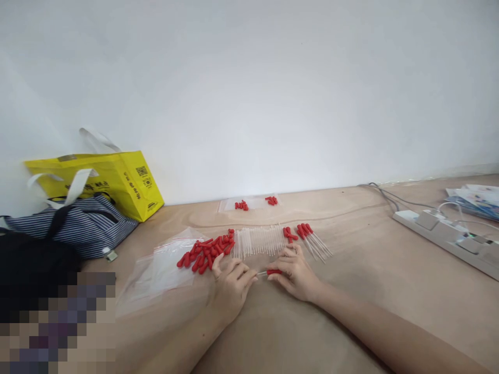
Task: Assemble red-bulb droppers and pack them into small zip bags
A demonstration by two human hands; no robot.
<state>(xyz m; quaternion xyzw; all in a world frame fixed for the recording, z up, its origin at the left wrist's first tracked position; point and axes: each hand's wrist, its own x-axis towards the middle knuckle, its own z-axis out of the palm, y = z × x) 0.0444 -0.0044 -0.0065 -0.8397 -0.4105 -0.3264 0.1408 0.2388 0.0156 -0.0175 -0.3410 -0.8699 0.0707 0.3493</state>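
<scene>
Between my hands lies a thin glass dropper tube (262, 274), pinched at its left end by my left hand (233, 284). My right hand (293, 272) grips a red rubber bulb (274, 271) at the tube's other end; how far the tube sits inside it is hidden. Beyond my hands is a row of clear glass tubes (259, 241). A pile of red rubber bulbs (206, 253) lies to their left, partly on clear plastic bags (171, 265). To the right are a few loose bulbs (289, 235) and several droppers with bulbs fitted (315, 241).
Near the wall, a clear bag (257, 203) holds more red bulbs and tubes. At left stand a yellow bag (134, 189) and a striped bag (83, 226). A white power strip (448, 236) with plugs and cables lies at right, near some papers (477, 200).
</scene>
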